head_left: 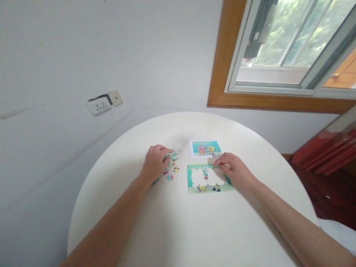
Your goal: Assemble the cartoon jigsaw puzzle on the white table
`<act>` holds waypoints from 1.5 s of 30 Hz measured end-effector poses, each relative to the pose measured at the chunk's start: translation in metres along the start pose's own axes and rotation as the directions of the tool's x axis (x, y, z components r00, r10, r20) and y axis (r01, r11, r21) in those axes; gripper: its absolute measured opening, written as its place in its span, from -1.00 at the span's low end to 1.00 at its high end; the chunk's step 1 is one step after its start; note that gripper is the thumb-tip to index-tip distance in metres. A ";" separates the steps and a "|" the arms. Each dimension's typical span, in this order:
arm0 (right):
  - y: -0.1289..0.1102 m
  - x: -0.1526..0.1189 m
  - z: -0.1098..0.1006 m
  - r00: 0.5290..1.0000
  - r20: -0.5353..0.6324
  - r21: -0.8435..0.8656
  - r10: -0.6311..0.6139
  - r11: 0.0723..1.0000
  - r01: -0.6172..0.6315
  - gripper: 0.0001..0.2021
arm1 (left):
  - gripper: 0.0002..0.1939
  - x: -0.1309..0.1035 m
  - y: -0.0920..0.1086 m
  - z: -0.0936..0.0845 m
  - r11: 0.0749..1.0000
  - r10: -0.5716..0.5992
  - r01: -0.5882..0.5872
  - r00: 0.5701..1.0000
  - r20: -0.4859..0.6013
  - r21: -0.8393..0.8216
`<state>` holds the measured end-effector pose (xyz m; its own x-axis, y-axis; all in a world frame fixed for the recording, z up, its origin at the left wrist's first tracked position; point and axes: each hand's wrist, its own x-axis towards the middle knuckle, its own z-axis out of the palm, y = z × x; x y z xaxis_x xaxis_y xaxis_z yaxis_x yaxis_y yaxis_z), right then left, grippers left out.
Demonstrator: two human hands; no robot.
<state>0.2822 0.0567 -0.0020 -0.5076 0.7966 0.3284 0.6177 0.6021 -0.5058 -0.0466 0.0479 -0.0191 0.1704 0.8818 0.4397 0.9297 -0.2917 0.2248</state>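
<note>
My left hand (156,160) lies over a heap of loose jigsaw pieces (171,163), its thumb and fingers apart, partly covering the heap. To its right is a partly assembled jigsaw puzzle (190,179) with a joined border and a short column of pieces coming down from its top edge; most of the middle is bare. My right hand (234,168) reaches over the puzzle's upper right part, the index finger stretched to the top border and the thumb apart from it. No piece shows between those fingers. The hand hides the puzzle's right side.
Behind the puzzle lies a picture card (205,148) with the cartoon image. Everything rests on a round white table (178,222) standing against the wall. A wall socket (99,105) is at the left, a wood-framed window (219,66) at the right, and a red curtain (328,148) beyond.
</note>
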 end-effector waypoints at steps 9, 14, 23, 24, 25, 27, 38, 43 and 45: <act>0.002 -0.001 0.000 1.000 0.008 -0.003 0.012 1.000 -0.012 -0.72 | -0.67 -0.002 0.003 -0.003 0.999 0.021 -0.021 1.000 0.019 -0.030; 0.002 -0.001 -0.001 1.000 -0.006 0.004 0.009 1.000 -0.009 -0.72 | -0.65 0.001 -0.012 -0.021 0.999 -0.052 0.052 0.999 0.015 -0.006; 0.005 0.000 0.000 1.000 -0.019 0.015 0.019 1.000 -0.019 -0.72 | -0.58 -0.008 -0.040 -0.066 0.907 -0.334 0.413 0.826 0.455 -0.086; 0.005 0.000 0.000 1.000 -0.017 0.017 0.021 1.000 -0.021 -0.72 | -0.55 -0.010 -0.039 -0.070 0.894 -0.336 0.437 0.796 0.504 -0.095; 0.005 0.000 0.000 1.000 -0.015 0.017 0.024 1.000 -0.024 -0.72 | -0.52 -0.012 -0.038 -0.072 0.886 -0.336 0.453 0.769 0.544 -0.094; 0.005 0.000 0.000 0.999 -0.011 0.018 0.032 0.999 -0.032 -0.72 | -0.49 -0.015 -0.036 -0.075 0.882 -0.333 0.464 0.737 0.588 -0.082; 0.007 -0.001 0.004 1.000 0.003 0.008 0.030 1.000 -0.030 -0.73 | -0.64 -0.011 -0.019 -0.059 0.945 -0.247 0.319 0.843 0.478 -0.075; 0.005 -0.002 0.002 0.999 0.011 0.013 0.045 0.999 -0.045 -0.71 | -0.71 -0.010 -0.017 -0.048 0.949 -0.243 0.305 0.869 0.431 -0.080; 0.003 -0.002 0.001 0.999 0.014 0.016 0.052 0.999 -0.052 -0.71 | -0.72 -0.010 -0.016 -0.046 0.952 -0.234 0.294 0.880 0.413 -0.086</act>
<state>0.2844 0.0572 -0.0055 -0.4836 0.8257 0.2903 0.6336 0.5591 -0.5348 -0.0779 0.0270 0.0129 0.0673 0.9974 -0.0251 0.9070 -0.0507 0.4180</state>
